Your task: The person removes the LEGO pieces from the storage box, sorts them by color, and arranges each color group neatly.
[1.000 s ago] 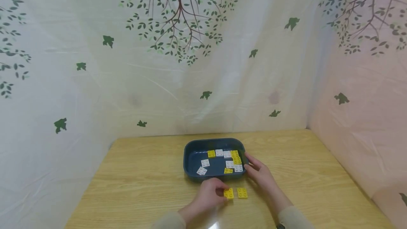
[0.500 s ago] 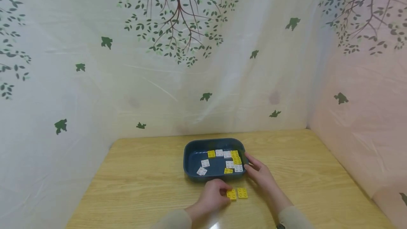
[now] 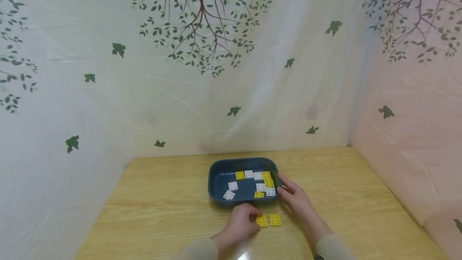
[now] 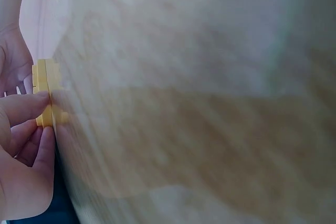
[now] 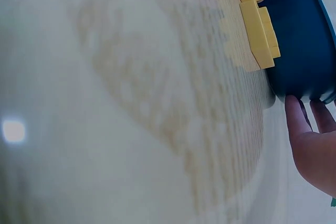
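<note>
My left hand (image 3: pixel 241 223) pinches a yellow toy brick (image 3: pixel 262 221) on the table, just in front of the tray. A second yellow brick (image 3: pixel 275 220) lies studs up to its right, with a narrow gap between the two. In the left wrist view, thumb and fingers of the left hand (image 4: pixel 23 166) are on the brick's edges. My right hand (image 3: pixel 297 200) touches the right end of the dark blue tray (image 3: pixel 213 179), fingers fairly straight. The right wrist view shows the thumb (image 5: pixel 296 121) against the tray's outer wall.
Inside the tray lie several white bricks (image 3: pixel 233 185) and several yellow bricks (image 3: pixel 240 175), mostly toward its right side. The wooden table (image 3: pixel 162 196) reaches back to a pale curtain (image 3: pixel 173 107) printed with leaves, and another curtain stands at the right.
The pinched brick has slid a little right toward the second brick, then slightly back left, along with my left hand. My right hand and the tray stay in place.
</note>
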`<state>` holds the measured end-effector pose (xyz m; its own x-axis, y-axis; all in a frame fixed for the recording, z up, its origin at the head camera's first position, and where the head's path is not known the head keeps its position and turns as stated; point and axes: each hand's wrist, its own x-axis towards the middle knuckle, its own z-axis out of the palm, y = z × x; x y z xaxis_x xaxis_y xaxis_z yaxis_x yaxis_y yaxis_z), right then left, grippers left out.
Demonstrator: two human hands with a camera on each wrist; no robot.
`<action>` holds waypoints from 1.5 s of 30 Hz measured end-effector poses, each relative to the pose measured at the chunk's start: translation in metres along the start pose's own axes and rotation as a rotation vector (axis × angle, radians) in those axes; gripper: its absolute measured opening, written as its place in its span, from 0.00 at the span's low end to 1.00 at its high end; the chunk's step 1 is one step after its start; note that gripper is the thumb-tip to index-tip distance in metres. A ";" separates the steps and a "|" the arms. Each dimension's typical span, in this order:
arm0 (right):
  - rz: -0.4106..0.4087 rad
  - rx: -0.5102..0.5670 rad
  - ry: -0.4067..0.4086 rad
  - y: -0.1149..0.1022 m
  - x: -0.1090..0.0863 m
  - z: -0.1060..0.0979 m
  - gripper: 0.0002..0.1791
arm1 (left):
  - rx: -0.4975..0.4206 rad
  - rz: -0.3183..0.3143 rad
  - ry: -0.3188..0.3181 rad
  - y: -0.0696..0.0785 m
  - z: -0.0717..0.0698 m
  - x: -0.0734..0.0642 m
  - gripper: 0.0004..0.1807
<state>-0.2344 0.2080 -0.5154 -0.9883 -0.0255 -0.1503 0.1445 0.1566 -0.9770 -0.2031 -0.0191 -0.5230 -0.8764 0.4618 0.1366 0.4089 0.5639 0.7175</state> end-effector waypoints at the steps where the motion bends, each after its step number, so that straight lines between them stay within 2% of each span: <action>1: -0.002 -0.001 -0.001 0.000 0.000 0.000 0.30 | 0.003 0.002 0.002 0.000 0.000 0.000 0.18; 12: -0.012 0.011 0.006 0.002 0.001 0.000 0.31 | -0.063 -0.025 0.012 -0.001 0.001 -0.004 0.19; 17: -0.014 0.019 0.012 0.002 -0.001 0.000 0.31 | -0.138 -0.057 -0.005 0.001 -0.006 -0.010 0.18; 22: -0.038 0.019 0.011 0.003 -0.004 0.001 0.31 | -0.178 -0.051 -0.025 0.007 -0.013 -0.015 0.16; 26: -0.042 0.016 0.014 0.003 -0.007 0.002 0.31 | -0.242 -0.042 -0.008 0.015 -0.019 -0.015 0.16; 36: -0.023 0.031 0.018 0.003 -0.011 0.004 0.30 | -0.289 0.052 0.109 0.035 -0.035 -0.002 0.16; 42: -0.037 0.021 0.012 0.004 -0.011 0.003 0.29 | -0.277 0.071 0.117 0.038 -0.041 0.010 0.16; 45: -0.042 0.021 0.009 0.004 -0.011 0.002 0.29 | -0.266 0.058 0.108 0.038 -0.042 0.017 0.16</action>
<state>-0.2229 0.2067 -0.5176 -0.9939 -0.0230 -0.1083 0.1042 0.1347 -0.9854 -0.2129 -0.0187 -0.4648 -0.8813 0.4045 0.2445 0.3907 0.3322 0.8585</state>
